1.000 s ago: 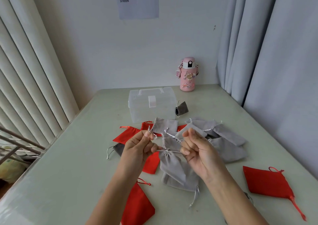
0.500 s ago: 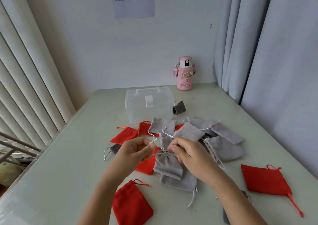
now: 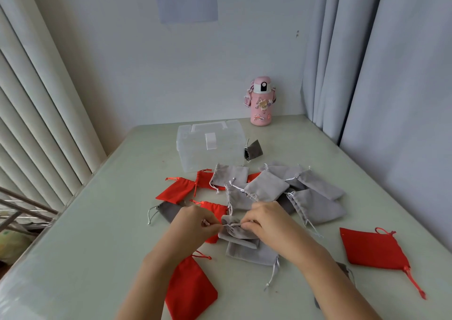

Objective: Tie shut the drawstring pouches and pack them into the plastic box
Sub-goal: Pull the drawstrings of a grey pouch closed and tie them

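**Both hands pinch the cords of one grey pouch**

Close to the near edge of the tabletop (image 3: pixel 93 251), a red pouch (image 3: pixel 192 289) lies flat with its neck open. Just beyond it, the left hand (image 3: pixel 195 224) and right hand (image 3: pixel 266 221) face each other. Each pinches an end of the silver cord (image 3: pixel 231 224) between curled fingers. The grey pouch (image 3: pixel 238 233) sits directly between them with its gathered neck on the far side and its body running back toward the person. The cord runs crosswise, left to right, so tightening it looks like a pull straight outward by both hands.

Past the hands, a heap of loose grey pouches (image 3: pixel 267 188) covers the middle of the tabletop. The plastic box (image 3: pixel 210 148) stands beyond the heap toward the far edge, roughly straight ahead, and its lid looks closed. Neither hand is clearly nearer it.
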A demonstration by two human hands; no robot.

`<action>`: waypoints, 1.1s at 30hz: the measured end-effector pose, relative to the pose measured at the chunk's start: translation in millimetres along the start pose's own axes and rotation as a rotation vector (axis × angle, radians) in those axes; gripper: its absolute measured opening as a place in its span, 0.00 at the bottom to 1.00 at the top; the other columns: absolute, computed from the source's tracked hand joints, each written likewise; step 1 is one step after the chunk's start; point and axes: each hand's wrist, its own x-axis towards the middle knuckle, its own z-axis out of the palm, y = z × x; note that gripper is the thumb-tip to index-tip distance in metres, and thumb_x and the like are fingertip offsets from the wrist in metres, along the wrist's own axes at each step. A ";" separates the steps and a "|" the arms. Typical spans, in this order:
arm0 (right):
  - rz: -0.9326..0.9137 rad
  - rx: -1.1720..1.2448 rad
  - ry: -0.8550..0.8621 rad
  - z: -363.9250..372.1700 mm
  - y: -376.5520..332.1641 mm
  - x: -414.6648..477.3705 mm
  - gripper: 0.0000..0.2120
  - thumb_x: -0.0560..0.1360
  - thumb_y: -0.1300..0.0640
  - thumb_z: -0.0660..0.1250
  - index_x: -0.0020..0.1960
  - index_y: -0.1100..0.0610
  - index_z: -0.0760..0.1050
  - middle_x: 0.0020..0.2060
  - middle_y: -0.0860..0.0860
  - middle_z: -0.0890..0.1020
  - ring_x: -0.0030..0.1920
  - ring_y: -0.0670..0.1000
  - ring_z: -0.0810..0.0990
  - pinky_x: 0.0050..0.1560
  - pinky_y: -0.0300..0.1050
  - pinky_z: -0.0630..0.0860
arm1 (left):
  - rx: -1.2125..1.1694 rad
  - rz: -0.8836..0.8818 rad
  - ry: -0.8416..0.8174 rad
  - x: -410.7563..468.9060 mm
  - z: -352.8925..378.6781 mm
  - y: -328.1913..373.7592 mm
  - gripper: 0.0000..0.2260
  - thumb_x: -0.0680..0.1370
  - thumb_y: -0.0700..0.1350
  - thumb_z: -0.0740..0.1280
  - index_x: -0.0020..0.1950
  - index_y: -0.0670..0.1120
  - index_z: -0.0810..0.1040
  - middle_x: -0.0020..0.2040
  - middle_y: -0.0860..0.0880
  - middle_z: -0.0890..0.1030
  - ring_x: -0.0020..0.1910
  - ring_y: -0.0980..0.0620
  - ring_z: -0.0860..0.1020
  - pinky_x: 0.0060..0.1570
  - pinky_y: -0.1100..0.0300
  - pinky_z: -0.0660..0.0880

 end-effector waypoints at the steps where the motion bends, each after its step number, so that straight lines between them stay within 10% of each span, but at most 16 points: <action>1: 0.004 0.000 0.022 0.2 1.1 0.3 0.09 0.78 0.56 0.65 0.49 0.57 0.84 0.40 0.50 0.76 0.46 0.51 0.77 0.47 0.37 0.59 | -0.005 0.001 -0.011 -0.3 -1.8 -0.7 0.06 0.73 0.48 0.72 0.38 0.49 0.84 0.31 0.58 0.76 0.38 0.65 0.74 0.36 0.69 0.68; 8: 0.058 0.388 0.205 -8.3 0.0 0.2 0.04 0.73 0.63 0.71 0.41 0.58 0.83 0.41 0.45 0.79 0.46 0.40 0.77 0.45 0.26 0.68 | -0.607 0.033 -0.092 -5.9 -21.1 9.2 0.10 0.73 0.51 0.70 0.33 0.49 0.82 0.50 0.51 0.78 0.39 0.63 0.74 0.42 0.71 0.67; 11: 0.094 0.597 0.205 -13.9 -1.9 -0.7 0.08 0.73 0.61 0.71 0.38 0.50 0.82 0.41 0.44 0.81 0.49 0.41 0.77 0.50 0.28 0.67 | -0.833 0.064 -0.132 -8.5 -24.6 9.2 0.09 0.70 0.47 0.72 0.32 0.45 0.83 0.54 0.49 0.81 0.55 0.56 0.78 0.50 0.61 0.73; 22: -0.052 0.492 0.270 2.6 -16.9 -2.5 0.09 0.79 0.59 0.61 0.39 0.56 0.71 0.31 0.42 0.74 0.34 0.42 0.71 0.37 0.37 0.68 | -1.139 0.129 -0.207 -15.5 -25.3 18.0 0.15 0.65 0.59 0.76 0.32 0.47 0.83 0.40 0.47 0.84 0.43 0.53 0.82 0.48 0.64 0.74; 33: 0.162 1.755 0.028 -3.9 -31.0 -2.9 0.14 0.61 0.53 0.80 0.35 0.61 0.80 0.38 0.56 0.83 0.42 0.51 0.82 0.45 0.40 0.78 | -1.121 0.092 -0.122 -8.0 -15.6 13.4 0.18 0.68 0.62 0.72 0.40 0.47 0.80 0.42 0.45 0.81 0.44 0.51 0.79 0.46 0.63 0.75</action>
